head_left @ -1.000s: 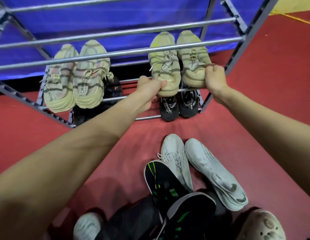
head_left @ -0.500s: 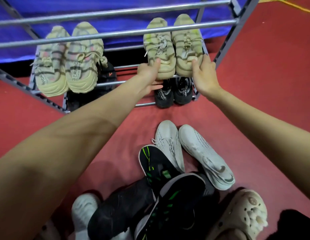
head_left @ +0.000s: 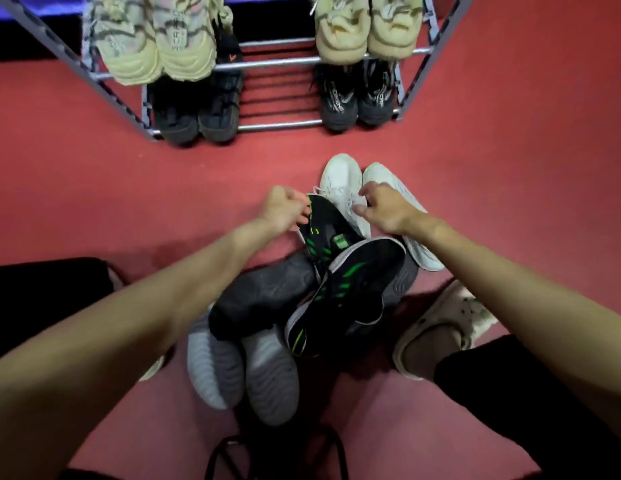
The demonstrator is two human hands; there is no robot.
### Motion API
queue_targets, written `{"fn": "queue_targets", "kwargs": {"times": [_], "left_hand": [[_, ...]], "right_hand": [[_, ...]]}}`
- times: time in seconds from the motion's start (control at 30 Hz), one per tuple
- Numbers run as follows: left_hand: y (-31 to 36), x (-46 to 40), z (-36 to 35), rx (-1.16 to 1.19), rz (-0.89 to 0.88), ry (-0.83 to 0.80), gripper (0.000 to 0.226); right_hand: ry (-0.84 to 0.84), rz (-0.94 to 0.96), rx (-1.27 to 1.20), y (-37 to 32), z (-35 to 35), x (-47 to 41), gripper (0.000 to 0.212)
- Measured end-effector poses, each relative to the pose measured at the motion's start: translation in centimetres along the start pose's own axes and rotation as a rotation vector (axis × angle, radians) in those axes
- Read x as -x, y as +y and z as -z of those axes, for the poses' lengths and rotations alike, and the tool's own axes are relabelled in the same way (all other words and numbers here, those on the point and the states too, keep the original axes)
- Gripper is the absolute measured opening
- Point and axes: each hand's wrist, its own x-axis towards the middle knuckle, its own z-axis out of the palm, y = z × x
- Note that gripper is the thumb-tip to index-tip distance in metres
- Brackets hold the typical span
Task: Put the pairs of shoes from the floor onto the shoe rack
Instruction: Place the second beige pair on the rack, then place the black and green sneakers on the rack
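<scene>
A metal shoe rack stands at the top, holding two pale yellow pairs above and two dark pairs below. On the red floor lies a heap of shoes: a white pair, a black pair with green marks, a dark grey shoe and grey-soled shoes. My left hand hovers at the toe of a black-green shoe, fingers curled, holding nothing. My right hand hangs over the white pair, fingers apart and empty.
A beige clog sits on a foot at the right, beside a black trouser leg. A dark object lies at the left. Black wire legs show at the bottom. Red floor spreads around the heap.
Both hands let go of the pale yellow pair on the rack and came back down to the heap on the floor. The view tilted downward.
</scene>
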Motion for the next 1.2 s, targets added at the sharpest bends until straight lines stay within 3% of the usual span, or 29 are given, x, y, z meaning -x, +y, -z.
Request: {"fn": "queue_targets", "kwargs": {"times": [0.13,0.23,0.4,0.5,0.57,0.7,0.8,0.87,1.0,1.2], "left_hand": [[-4.0,3.0,-0.6,-0.01,0.008,-0.007,0.024],[-5.8,4.4,-1.1,-0.087,-0.003,-0.022,0.025],[-8.5,6.8,-1.3,-0.245,0.001,-0.119,0.034],[-8.9,7.5,-0.7,-0.248,-0.017,-0.147,0.026],[-8.9,7.7,0.1,-0.255,-0.029,-0.157,0.006],[-8.5,8.2,2.0,-0.353,-0.031,-0.211,0.06],[-8.6,8.7,3.5,-0.37,-0.01,-0.25,0.081],[-9.0,9.2,4.4,-0.368,0.009,-0.298,0.08],[-10.4,9.6,5.4,-0.285,-0.022,-0.343,0.047],[-10.5,9.0,7.1,-0.192,-0.012,-0.268,0.052]], "right_hand": [[-0.103,-0.105,0.14,1.6,-2.8,3.5,0.06],[-0.045,-0.165,0.184,2.6,-3.8,5.3,0.066],[0.106,-0.209,0.019,3.2,-4.7,7.2,0.039],[0.043,-0.119,0.069,2.2,-3.6,7.8,0.023],[0.016,0.001,0.042,1.0,-2.4,8.4,0.011],[0.084,0.191,-0.117,-1.1,0.1,9.3,0.004],[0.139,0.202,-0.333,-1.7,1.3,9.7,0.011],[0.235,0.223,-0.448,-1.7,1.5,9.7,0.014],[0.334,0.148,-0.637,-1.8,1.2,9.4,0.017],[0.306,-0.026,-0.944,-2.0,-0.2,8.0,0.027]]}}
